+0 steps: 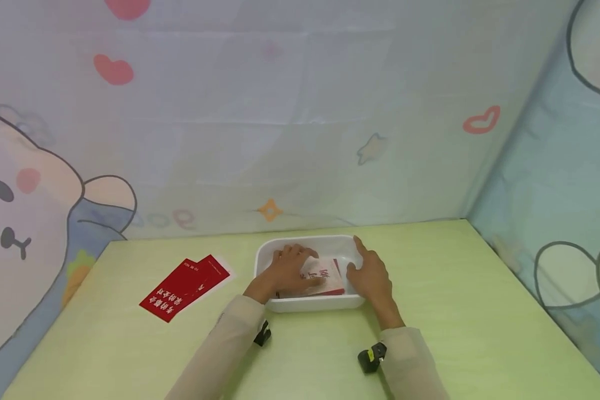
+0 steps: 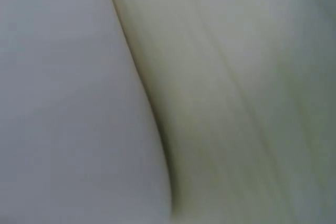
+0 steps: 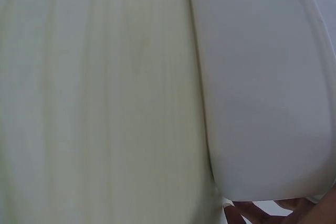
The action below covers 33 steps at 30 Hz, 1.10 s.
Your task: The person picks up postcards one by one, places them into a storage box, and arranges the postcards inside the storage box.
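Observation:
My left hand (image 1: 291,271) reaches into a white plastic tray (image 1: 316,304), its fingers spread over a card with red characters (image 1: 326,273). The thumb lies across the card's face, and a red edge shows beneath that card. Part of the card is covered by the hand. At the tray's right end, my right hand (image 1: 372,278) holds the rim, thumb on the inner side and fingers outside. The tray's white wall (image 3: 268,93) fills much of the right wrist view, with fingers (image 3: 252,211) at its lower edge. In the left wrist view only white wall (image 2: 79,103) and tabletop show.
Two overlapping red cards with white lettering (image 1: 180,286) lie on the pale green table (image 1: 460,311), left of the tray. A cloth printed with cartoon figures (image 1: 300,139) hangs behind the table and along its sides. A small black device (image 1: 370,358) sits on the right wrist.

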{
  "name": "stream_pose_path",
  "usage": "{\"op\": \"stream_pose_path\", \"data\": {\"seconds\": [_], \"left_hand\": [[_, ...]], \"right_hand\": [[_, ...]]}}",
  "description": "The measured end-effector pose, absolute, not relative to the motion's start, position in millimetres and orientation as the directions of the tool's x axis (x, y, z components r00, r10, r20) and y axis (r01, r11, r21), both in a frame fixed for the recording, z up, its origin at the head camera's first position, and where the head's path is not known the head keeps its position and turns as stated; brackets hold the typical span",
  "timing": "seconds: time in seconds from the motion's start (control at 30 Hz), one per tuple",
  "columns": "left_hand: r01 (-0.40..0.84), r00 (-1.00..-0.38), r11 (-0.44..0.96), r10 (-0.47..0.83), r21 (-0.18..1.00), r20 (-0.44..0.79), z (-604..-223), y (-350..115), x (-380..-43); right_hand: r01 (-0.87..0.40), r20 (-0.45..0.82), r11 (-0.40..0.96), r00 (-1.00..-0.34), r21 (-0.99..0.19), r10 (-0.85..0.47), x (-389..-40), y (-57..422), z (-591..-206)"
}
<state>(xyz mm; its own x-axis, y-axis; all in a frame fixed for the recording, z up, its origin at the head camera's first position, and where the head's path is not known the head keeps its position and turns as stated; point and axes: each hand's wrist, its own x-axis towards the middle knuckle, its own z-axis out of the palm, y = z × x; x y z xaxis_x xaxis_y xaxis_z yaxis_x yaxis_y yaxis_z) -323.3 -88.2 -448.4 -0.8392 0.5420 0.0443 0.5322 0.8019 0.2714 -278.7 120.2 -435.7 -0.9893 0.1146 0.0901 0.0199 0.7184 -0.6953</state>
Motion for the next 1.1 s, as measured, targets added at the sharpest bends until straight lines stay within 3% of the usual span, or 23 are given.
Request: {"op": "stream_pose_path", "data": {"seconds": [0.3, 0.57, 0.8, 1.1], "left_hand": [[0.559, -0.829, 0.791, 0.543, 0.248, 0.137, -442, -95, -324], [0.531, -0.840, 0.765, 0.533, 0.365, 0.105, -420, -102, -319], [0.560, -0.825, 0.749, 0.545, 0.355, 0.150, -409, -107, -320], [0.569, -0.819, 0.701, 0.528, 0.431, 0.223, -409, -113, -319]], "right_hand": [[0.026, 0.078, 0.720, -0.991, -0.694, 0.111, -282, 117, -439], [0.029, 0.068, 0.710, -0.992, -0.704, 0.107, -281, 121, -436], [0.026, 0.073, 0.713, -0.991, -0.701, 0.108, -281, 127, -431], [0.043, 0.060, 0.695, -0.991, -0.718, 0.123, -284, 132, -433]]}}
